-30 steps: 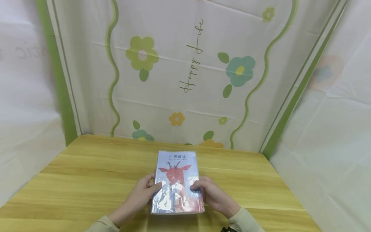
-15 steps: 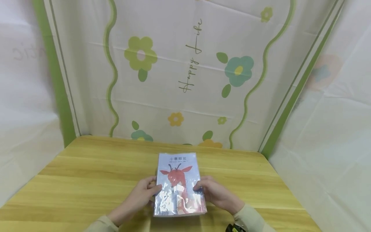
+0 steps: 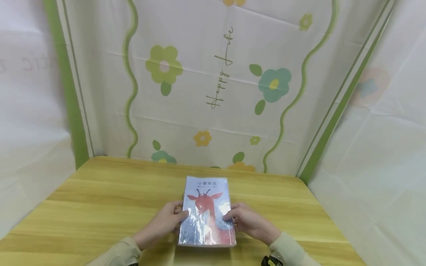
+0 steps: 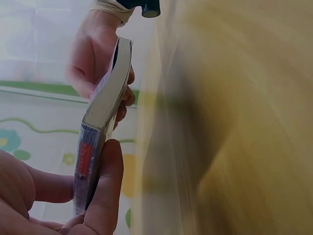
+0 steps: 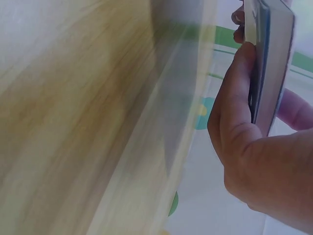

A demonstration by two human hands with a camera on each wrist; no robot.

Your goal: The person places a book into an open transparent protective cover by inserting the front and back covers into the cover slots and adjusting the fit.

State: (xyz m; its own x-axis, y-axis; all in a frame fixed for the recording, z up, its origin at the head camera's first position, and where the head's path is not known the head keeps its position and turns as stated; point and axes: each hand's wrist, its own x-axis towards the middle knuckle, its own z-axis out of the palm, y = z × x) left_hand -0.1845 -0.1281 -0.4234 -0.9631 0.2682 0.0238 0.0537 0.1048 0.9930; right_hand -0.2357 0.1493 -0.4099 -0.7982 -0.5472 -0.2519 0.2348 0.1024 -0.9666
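A paperback book [image 3: 208,210] in a glossy cover, with a red deer on pale blue, is held up over the table by both hands. My left hand [image 3: 169,220] grips its left edge, thumb on the front cover and fingers behind. On the opposite edge my right hand [image 3: 251,221] pinches it the same way. In the left wrist view the spine of the book [image 4: 88,156] faces the camera, and its page block bends slightly. The right wrist view shows the page edges of the book [image 5: 276,63] between thumb and fingers, apart from the tabletop.
The wooden table [image 3: 100,199] spreads beneath the hands. Behind it hangs a white curtain [image 3: 199,85] with printed flowers and lettering, and pale sheets [image 3: 382,155] close off both sides. A dark band [image 3: 271,261] sits at the right wrist.
The book has shifted slightly to the right, with both hands keeping hold of its edges. Its glare patches have changed, and the head view has tilted a little.
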